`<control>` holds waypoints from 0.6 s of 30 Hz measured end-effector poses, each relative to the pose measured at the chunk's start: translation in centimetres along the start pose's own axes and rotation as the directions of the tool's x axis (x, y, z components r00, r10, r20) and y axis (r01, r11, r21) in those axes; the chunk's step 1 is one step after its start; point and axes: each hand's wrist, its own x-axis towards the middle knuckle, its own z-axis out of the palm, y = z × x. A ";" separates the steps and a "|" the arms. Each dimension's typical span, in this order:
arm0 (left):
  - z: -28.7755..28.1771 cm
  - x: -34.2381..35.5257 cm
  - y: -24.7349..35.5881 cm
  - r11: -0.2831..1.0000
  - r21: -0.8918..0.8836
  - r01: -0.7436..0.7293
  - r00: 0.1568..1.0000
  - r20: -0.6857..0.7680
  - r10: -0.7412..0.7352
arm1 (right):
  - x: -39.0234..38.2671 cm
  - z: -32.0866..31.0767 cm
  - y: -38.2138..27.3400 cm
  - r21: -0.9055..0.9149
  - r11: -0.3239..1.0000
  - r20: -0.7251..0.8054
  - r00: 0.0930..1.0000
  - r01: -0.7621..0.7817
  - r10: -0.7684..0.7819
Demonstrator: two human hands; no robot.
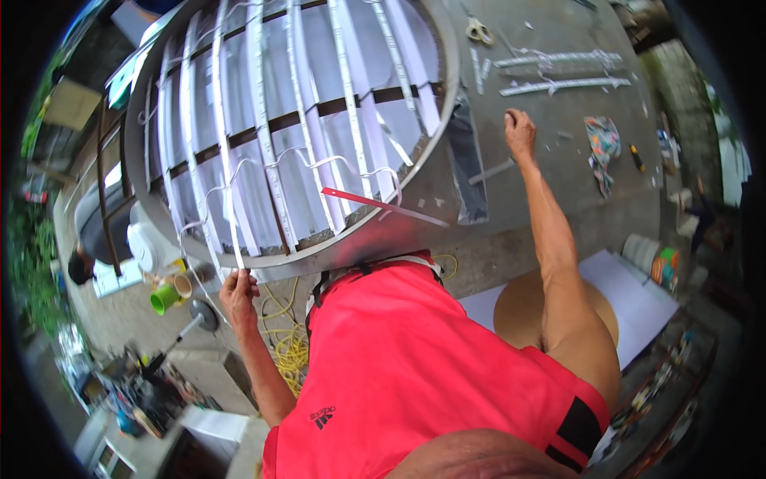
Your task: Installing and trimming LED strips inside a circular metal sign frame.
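My left hand (pixel 239 295) pinches the lower end of a white LED strip (pixel 235 243) at the near rim of a large round metal frame (pixel 333 246). The frame holds several parallel strips over white panels and dark crossbars, with thin wires looped across them. A red-and-silver flat bar (pixel 359 199) lies over its lower right. My right hand (pixel 519 128) is closed over the grey table (pixel 558 176), below loose strip pieces (pixel 564 84); what is in it, if anything, I cannot make out. Nearby are scissors (pixel 479 32), a dark plastic sleeve (pixel 467 191), a patterned cloth (pixel 598 144) and a cutter (pixel 637 157).
A co-worker (pixel 104 223) bends at the left beside green cups (pixel 163 298); another person (pixel 706 227) is at the far right. Below are a coiled yellow cord (pixel 287 351), a tool pile (pixel 152 383), white boards (pixel 638 319), a brown disc (pixel 515 311) and buckets (pixel 642 259).
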 end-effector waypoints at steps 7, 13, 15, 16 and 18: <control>0.5 -0.6 0.5 0.999 -0.039 -0.025 0.998 -0.058 0.023 | 22.3 9.4 3.0 -0.123 0.946 0.099 0.952 0.300 -0.290; 1.7 -1.5 1.4 0.995 -0.092 0.025 0.992 -0.123 -0.037 | 26.2 13.9 5.9 -0.271 0.936 0.233 0.959 0.224 -0.162; 1.8 -1.7 1.7 0.997 -0.065 0.029 0.992 -0.121 -0.037 | 26.3 14.2 5.6 -0.464 0.842 0.199 0.959 0.275 -0.203; 1.8 -1.7 1.7 0.997 -0.066 0.035 0.990 -0.131 -0.043 | 26.5 14.1 5.3 -0.466 0.844 0.177 0.963 0.265 -0.205; 1.5 -1.5 1.6 0.999 0.034 0.043 0.991 -0.125 -0.038 | 27.3 13.9 4.8 -0.423 0.891 0.168 0.981 0.165 -0.102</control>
